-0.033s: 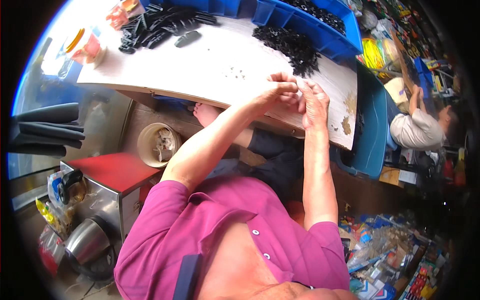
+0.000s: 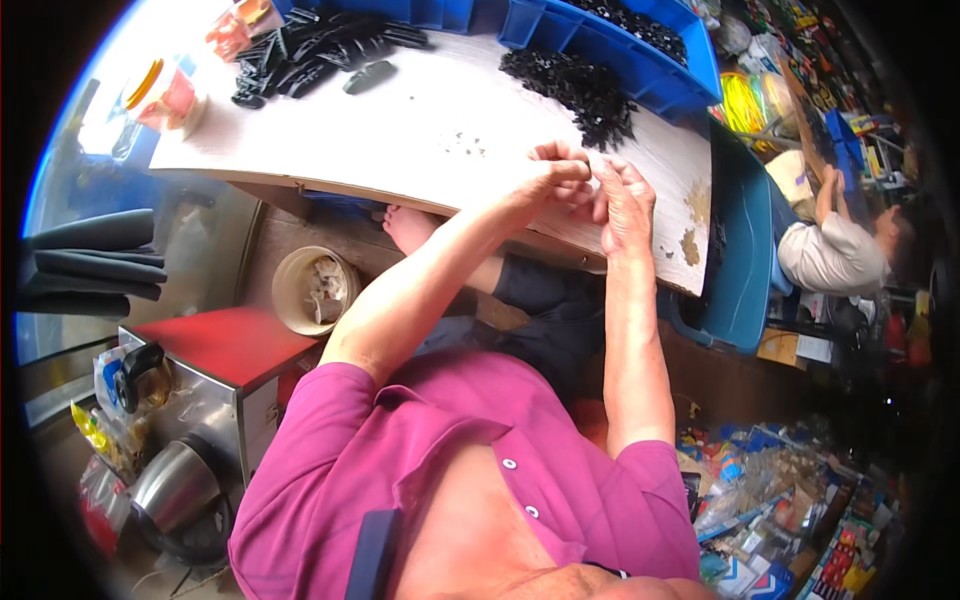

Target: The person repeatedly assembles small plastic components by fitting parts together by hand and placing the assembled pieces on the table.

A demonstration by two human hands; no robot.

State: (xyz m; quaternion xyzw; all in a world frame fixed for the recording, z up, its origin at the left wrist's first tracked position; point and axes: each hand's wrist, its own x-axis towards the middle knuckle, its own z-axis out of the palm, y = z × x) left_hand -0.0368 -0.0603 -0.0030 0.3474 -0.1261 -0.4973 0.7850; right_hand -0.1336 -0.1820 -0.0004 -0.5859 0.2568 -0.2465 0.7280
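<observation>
My left hand (image 2: 550, 178) and my right hand (image 2: 622, 200) meet fingertip to fingertip over the near edge of a white table (image 2: 400, 135). The left fingers are curled in tight. The right fingers are bent toward them. Whatever lies between the fingertips is too small to make out. Just beyond the hands sits a heap of small black parts (image 2: 578, 88). A few tiny dark bits (image 2: 462, 143) are scattered on the tabletop to the left of the hands.
Blue bins (image 2: 640, 62) with more black parts line the table's far side. A pile of longer black pieces (image 2: 310, 52) lies far left. A blue crate (image 2: 738, 250) stands right of the table, where another person (image 2: 830, 250) sits. A round tub (image 2: 312, 290), a red-topped box (image 2: 215, 345) and a kettle (image 2: 175, 485) are at lower left.
</observation>
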